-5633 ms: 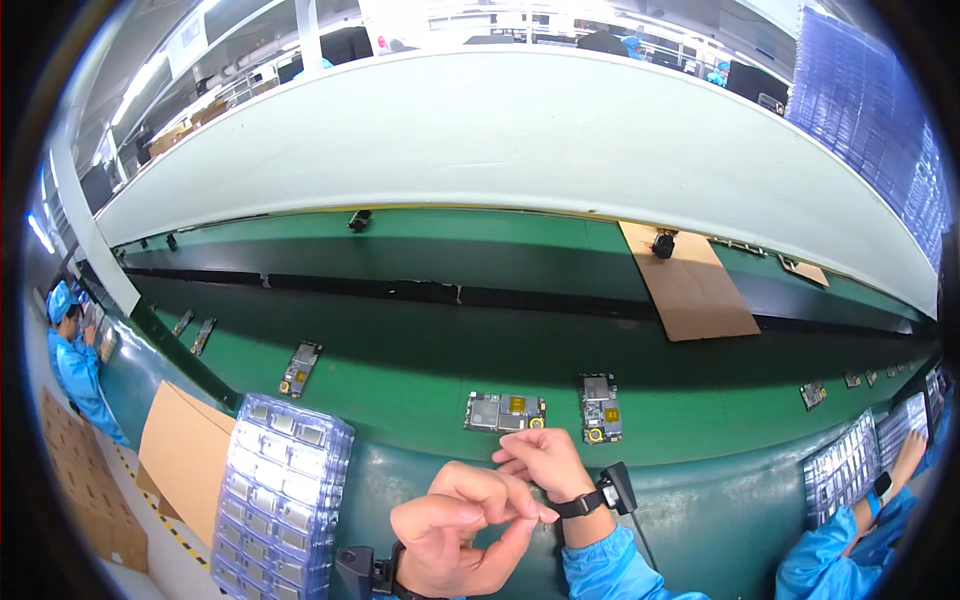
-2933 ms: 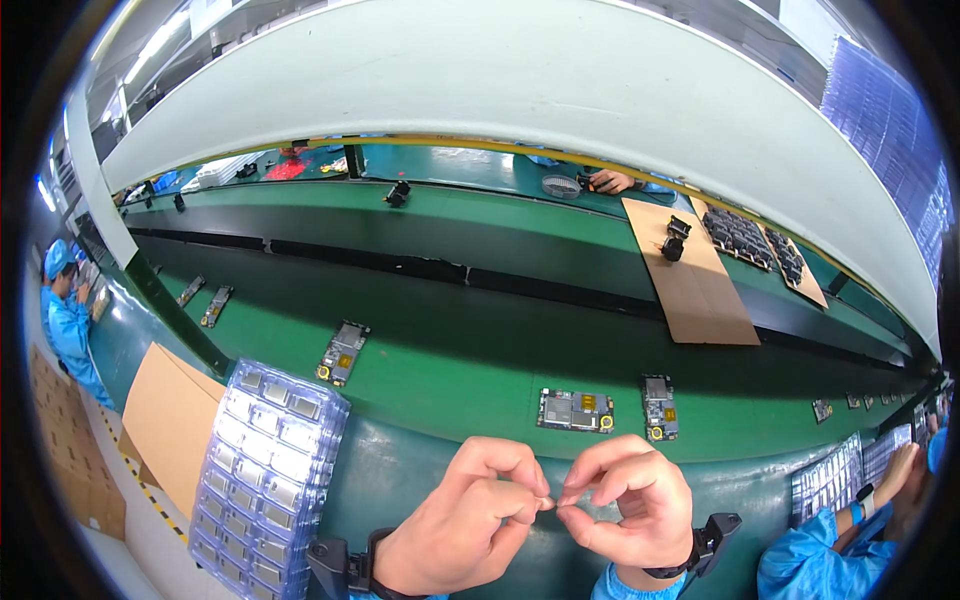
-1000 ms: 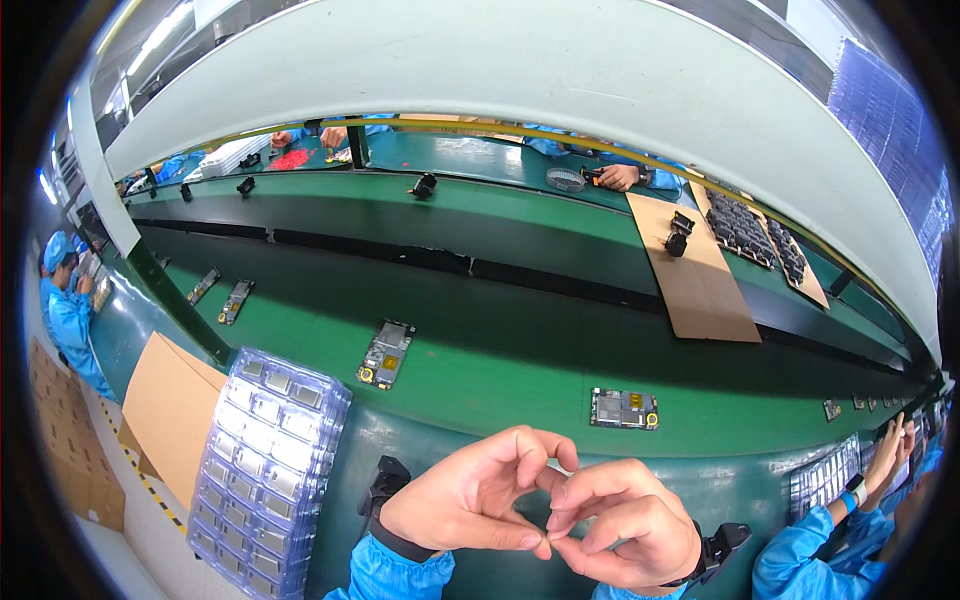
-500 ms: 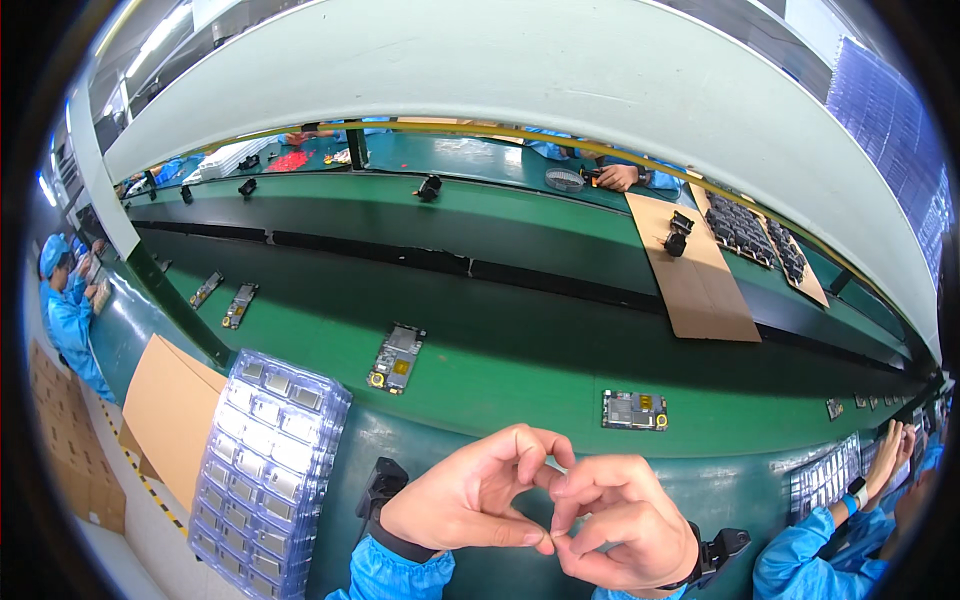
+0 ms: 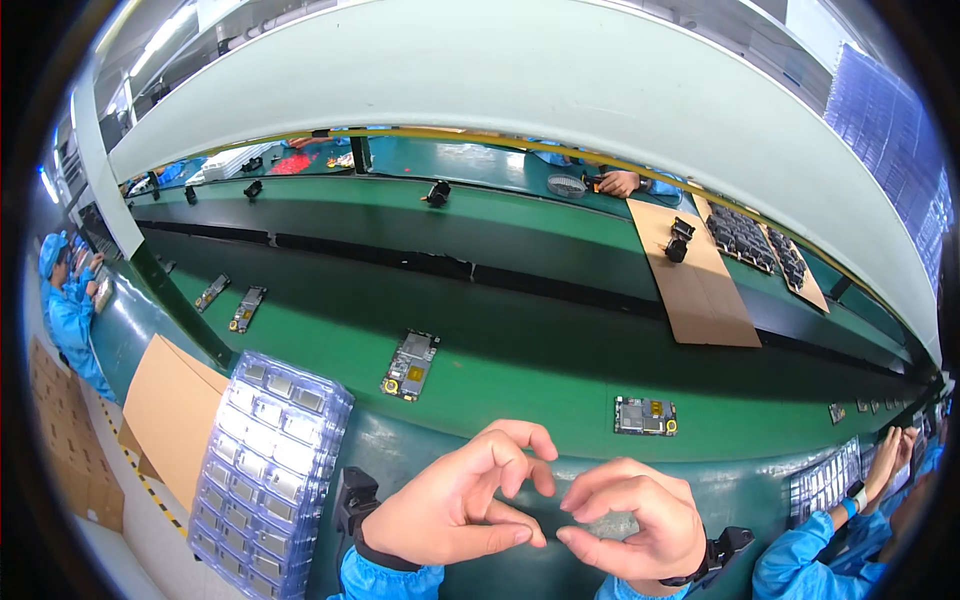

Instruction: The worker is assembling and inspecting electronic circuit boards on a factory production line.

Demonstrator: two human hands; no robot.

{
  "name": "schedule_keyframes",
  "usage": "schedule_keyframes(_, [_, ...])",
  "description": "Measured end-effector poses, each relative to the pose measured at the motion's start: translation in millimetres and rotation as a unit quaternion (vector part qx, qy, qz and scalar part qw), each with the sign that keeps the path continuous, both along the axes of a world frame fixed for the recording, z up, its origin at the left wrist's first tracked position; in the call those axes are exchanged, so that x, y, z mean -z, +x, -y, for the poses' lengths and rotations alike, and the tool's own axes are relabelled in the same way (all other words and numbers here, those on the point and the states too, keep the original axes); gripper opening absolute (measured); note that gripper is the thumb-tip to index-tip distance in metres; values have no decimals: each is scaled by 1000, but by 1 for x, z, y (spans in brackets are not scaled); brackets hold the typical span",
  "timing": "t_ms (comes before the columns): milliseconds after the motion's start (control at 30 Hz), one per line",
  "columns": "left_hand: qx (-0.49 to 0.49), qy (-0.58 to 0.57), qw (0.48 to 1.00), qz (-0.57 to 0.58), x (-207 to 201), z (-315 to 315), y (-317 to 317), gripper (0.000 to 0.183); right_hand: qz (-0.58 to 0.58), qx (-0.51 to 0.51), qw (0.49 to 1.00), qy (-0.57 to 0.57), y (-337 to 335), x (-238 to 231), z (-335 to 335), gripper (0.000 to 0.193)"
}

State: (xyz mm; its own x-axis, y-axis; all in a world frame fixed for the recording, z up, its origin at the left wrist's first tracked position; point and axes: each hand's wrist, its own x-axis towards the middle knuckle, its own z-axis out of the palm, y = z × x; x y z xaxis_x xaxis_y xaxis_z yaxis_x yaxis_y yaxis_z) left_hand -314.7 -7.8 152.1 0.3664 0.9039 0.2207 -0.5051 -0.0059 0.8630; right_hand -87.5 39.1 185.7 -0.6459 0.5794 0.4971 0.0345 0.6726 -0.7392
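My left hand hovers over the near edge of the green workbench, fingers curved and apart, with nothing seen between them. Facing it a short gap away is my right hand, also curled loosely with thumb and fingers apart and nothing visible in it. Both wrists carry black straps with small black devices, above blue sleeves. Beyond my right hand, a circuit board with a yellow ring lies on the green belt. Another circuit board lies farther left, beyond my left hand.
A stack of clear plastic trays with metallic pieces stands left of my left hand, beside cardboard. A cardboard sheet with black parts lies across the far belt. At the right edge, a co-worker's hands are near another clear tray.
My hands, whose fingertips were together, have parted, the left one moving left and the fingers opening. The boards and black parts on the belts have shifted slightly right.
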Motion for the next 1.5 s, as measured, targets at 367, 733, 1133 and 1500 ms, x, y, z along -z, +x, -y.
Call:
schedule_keyframes(367, [-11,44,994,-99,-12,8,2,41,19,-5,1000,0,-2,-3,2,20])
schedule_keyframes(733, [-1,62,987,-149,-14,6,1,40,6,-68,997,-31,0,9,0,39])
schedule_keyframes(1133, [8,86,992,-97,-14,3,0,36,-3,-111,993,-39,1,17,-5,43])
schedule_keyframes(1500, [37,70,992,-95,-15,3,-2,33,6,-138,990,-39,-4,15,-6,38])
